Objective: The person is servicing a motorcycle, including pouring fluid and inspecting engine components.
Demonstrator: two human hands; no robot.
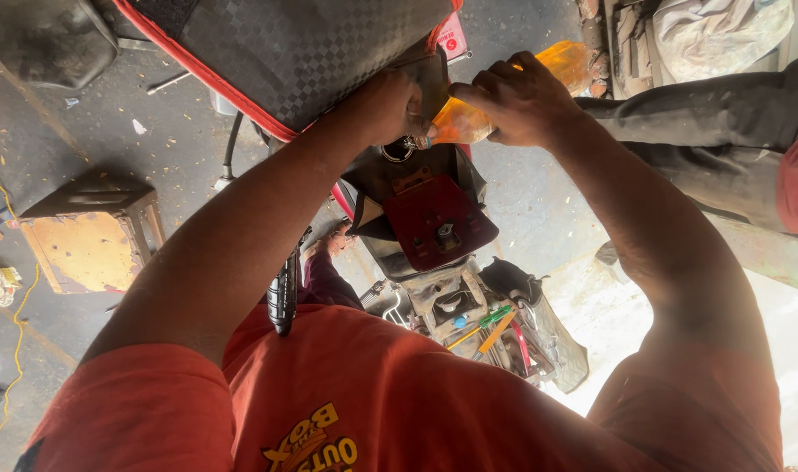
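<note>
- We see a plastic bottle of orange liquid tipped on its side, its neck pointing at a round opening on the scooter body, just below the raised seat.
- Our right hand wraps the bottle from above, fingers curled around it.
- Our left hand sits at the bottle's mouth, closed in a loose fist; we cannot tell what its fingers pinch.
- The black checkered seat with red piping stands lifted above both hands.
- A dark red panel lies below the opening.
- A wooden stool stands well apart on the concrete floor.
</note>
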